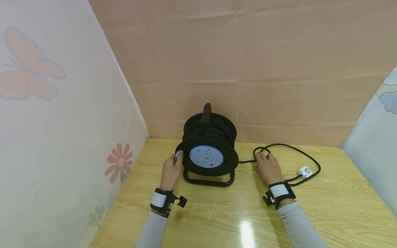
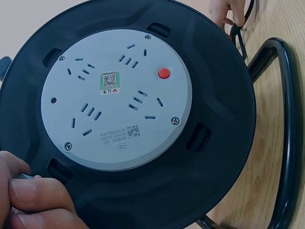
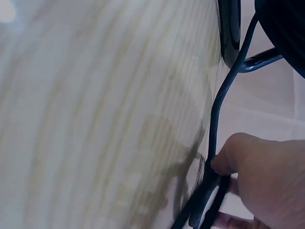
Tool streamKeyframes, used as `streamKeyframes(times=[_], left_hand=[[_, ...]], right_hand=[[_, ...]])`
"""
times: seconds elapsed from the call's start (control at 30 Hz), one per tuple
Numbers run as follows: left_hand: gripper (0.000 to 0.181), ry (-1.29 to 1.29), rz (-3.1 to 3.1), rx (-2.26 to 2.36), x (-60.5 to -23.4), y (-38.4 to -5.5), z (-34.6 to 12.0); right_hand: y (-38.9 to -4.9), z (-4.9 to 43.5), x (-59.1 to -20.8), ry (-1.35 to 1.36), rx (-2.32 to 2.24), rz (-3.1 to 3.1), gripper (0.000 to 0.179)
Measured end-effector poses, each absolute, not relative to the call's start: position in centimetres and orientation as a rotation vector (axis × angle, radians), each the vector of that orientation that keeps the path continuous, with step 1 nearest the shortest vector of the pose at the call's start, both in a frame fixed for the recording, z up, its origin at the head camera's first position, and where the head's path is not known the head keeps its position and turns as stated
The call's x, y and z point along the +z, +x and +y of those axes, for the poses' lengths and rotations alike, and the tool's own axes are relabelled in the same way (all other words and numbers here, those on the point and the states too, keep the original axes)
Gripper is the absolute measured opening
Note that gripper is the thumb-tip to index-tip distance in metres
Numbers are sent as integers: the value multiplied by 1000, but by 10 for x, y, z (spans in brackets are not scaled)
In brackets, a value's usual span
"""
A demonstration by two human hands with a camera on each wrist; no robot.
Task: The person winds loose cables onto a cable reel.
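Observation:
A black cable reel point(image 1: 230, 156) stands on its tubular frame point(image 1: 206, 182), its round light-grey socket panel point(image 2: 116, 98) facing me. My left hand point(image 1: 171, 172) is at the left edge of the reel's front disc, fingers curled round a small grey knob point(image 2: 24, 176) that they mostly hide. To the right of the reel, my right hand point(image 1: 268, 168) pinches the black cable point(image 3: 217, 114) between thumb and fingers, where strands cross. The cable runs from the reel's right side to the hand, then loops round to a white plug point(image 1: 305, 172) lying on the table.
Above the reel's wound cable rises a black carrying handle point(image 1: 206, 117). The wooden table point(image 1: 350, 206) meets a brown paper backdrop point(image 1: 279, 86) behind the reel. A white sheet with printed flowers point(image 1: 93, 155) borders the left side, another sheet point(image 1: 372, 127) the right.

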State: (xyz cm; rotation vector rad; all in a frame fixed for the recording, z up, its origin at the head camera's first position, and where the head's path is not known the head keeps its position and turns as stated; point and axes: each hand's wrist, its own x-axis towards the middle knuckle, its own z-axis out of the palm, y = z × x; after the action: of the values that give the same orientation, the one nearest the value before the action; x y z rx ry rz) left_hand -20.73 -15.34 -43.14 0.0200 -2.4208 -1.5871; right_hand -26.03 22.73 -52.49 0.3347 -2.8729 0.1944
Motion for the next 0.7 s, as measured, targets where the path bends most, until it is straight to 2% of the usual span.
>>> streamKeyframes(times=[0.23, 0.47, 0.7], left_hand=[[64, 23, -2427, -1557, -431, -208, -155], [61, 28, -2450, -1561, -431, -207, -154], [58, 14, -2406, -1586, -428, -207, -152]], right_hand=[[-258, 229, -525, 299, 200, -2849, 41], [-261, 227, -525, 258, 218, -2704, 25], [-263, 225, -523, 274, 380, -2722, 50]])
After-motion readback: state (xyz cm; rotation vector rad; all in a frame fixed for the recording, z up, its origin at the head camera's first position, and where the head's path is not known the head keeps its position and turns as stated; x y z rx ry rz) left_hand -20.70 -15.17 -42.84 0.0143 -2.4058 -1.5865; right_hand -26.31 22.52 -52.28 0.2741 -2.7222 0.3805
